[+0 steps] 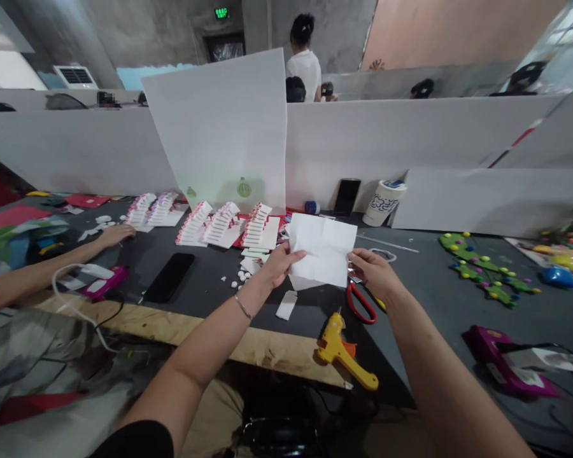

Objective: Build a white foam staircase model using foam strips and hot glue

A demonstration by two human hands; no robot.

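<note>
A creased white sheet of paper (323, 248) is held up above the dark table, one side edge in each hand. My left hand (281, 262) pinches its left edge, with the thumb on the front. At the right edge, my right hand (370, 270) grips the paper between thumb and fingers. Below the sheet lie a small white paper strip (286, 305), red-handled scissors (361, 304) and a yellow glue gun (346, 353). Small white pieces (241, 278) are scattered left of my left hand.
Folded white paper pieces with pink edges (194, 224) stand behind a black phone (169, 277). A co-worker's hand (117, 235) rests at the left. A paper cup (383, 202), green garland (487, 268) and purple power strip (510, 362) are on the right.
</note>
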